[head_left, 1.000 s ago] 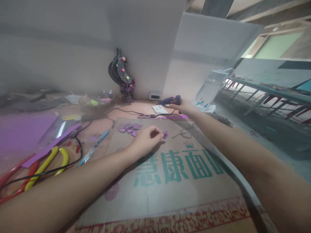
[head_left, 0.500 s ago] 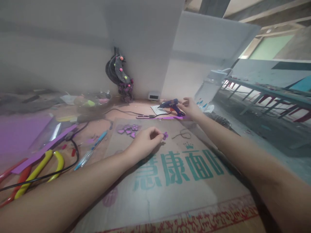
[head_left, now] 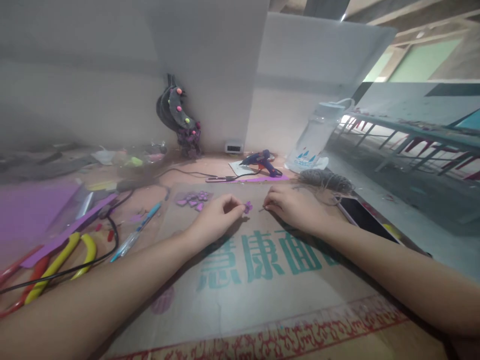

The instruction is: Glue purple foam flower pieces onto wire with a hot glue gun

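Your right hand point(head_left: 287, 204) has left the glue gun point(head_left: 260, 161), its grip pinching a strand point(head_left: 262, 210) mid-frame, still apart from the flower point(head_left: 248, 207) your left hand point(head_left: 221, 215) pinches, more purple pieces point(head_left: 192, 203) lying unused left of centre.

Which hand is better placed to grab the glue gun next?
Probably the right hand: it is nearer the handle side of the glue gun, though its fingertips pinch what looks like a thin cord. The left hand is farther off and pinches a purple flower.
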Motion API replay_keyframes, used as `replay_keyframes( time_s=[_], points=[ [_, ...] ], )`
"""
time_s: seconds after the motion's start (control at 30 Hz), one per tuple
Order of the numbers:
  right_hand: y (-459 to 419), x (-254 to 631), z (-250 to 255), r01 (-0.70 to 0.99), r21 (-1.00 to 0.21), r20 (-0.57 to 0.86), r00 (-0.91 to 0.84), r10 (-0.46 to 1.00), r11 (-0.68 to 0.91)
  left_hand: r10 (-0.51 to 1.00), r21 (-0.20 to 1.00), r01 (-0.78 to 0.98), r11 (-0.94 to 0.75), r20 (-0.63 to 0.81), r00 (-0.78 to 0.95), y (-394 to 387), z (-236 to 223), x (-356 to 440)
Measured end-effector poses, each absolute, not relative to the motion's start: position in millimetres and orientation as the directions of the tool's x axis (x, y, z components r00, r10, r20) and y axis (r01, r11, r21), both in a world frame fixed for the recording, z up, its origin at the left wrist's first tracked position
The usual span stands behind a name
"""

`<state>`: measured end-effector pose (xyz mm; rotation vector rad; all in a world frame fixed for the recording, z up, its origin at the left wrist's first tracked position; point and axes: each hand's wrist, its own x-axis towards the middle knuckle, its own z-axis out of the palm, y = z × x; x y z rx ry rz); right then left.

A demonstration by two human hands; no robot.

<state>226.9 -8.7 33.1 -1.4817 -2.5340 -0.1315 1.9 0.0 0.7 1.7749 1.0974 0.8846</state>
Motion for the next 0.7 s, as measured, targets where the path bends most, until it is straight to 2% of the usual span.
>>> replay_keyframes(
  time_s=[0.07, 0.2, 0.27, 0.47, 0.53, 0.7],
  points=[
    [-11.1, 225.0, 25.8, 0.861, -0.117, 0.285, -0.448, 0.848, 0.494, 0.923, 0.902, 0.34, -0.268, 0.139, 0.359, -1.0, 2.9, 1.8],
    [-20.1, 221.1, 16.3, 0.751, -0.424, 0.371, -0.367, 0.853, 0.507, 0.931, 0.91, 0.341, -0.238, 0.113, 0.348, -4.8, 7.0, 2.7],
    [-23.4, 219.4, 13.8, 0.715, -0.49, 0.371, -0.347, 0.861, 0.499, 0.934, 0.91, 0.341, -0.235, 0.114, 0.339, -6.4, 8.0, 3.2],
    [-25.0, 223.2, 13.3, 0.653, -0.513, 0.481, -0.319, 0.817, 0.557, 0.894, 0.775, 0.474, -0.417, 0.257, 0.366, -8.4, 7.1, 3.0],
    [-26.8, 224.3, 16.7, 0.67, -0.487, 0.468, -0.341, 0.815, 0.56, 0.898, 0.784, 0.471, -0.404, 0.241, 0.369, -9.1, 7.0, 2.4],
    [-30.7, 221.9, 18.7, 0.619, -0.336, 0.469, -0.544, 0.696, 0.71, 0.919, 0.874, 0.36, -0.326, 0.203, 0.339, -8.6, 6.4, 1.6]
  ],
)
